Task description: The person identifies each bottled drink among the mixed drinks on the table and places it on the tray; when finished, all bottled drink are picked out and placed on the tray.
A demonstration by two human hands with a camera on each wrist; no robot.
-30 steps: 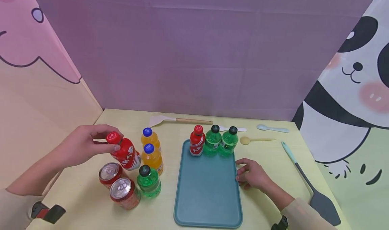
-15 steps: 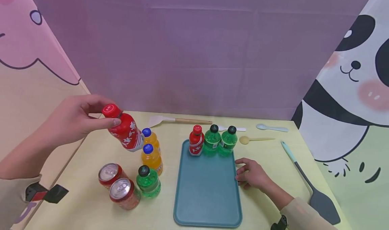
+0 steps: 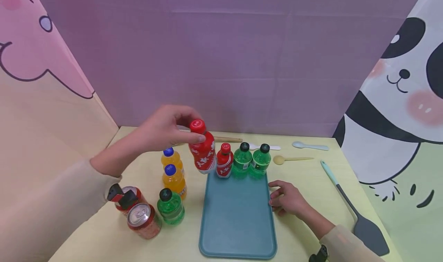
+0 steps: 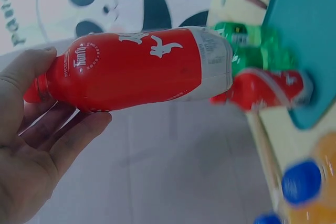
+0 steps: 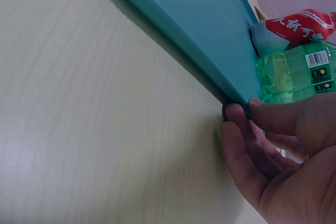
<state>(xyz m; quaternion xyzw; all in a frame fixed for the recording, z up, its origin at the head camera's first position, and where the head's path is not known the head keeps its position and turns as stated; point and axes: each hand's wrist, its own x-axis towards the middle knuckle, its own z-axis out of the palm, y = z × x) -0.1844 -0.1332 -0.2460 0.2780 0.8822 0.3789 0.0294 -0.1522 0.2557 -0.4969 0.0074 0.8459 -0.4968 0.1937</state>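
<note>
My left hand (image 3: 167,129) holds a red bottle (image 3: 204,153) by its neck, in the air above the tray's far left corner. In the left wrist view this bottle (image 4: 152,66) has a white band at its base. At the far end of the blue-green tray (image 3: 238,216) stand another red bottle (image 3: 224,165) and two green bottles with black caps, the nearer-left one (image 3: 242,162) beside the right one (image 3: 261,163). My right hand (image 3: 288,198) pinches the tray's right rim, thumb on top in the right wrist view.
Left of the tray stand two orange bottles (image 3: 175,181) with blue caps, a green bottle (image 3: 170,208) and two red cans (image 3: 145,223). Behind lies a wooden-handled spatula (image 3: 228,139), partly hidden. Several small spoons (image 3: 309,146) and a grey turner (image 3: 370,235) lie to the right.
My left hand has lifted the red bottle from behind the cans and carried it right, over the orange bottles, to the tray's far left corner. My right hand stays put.
</note>
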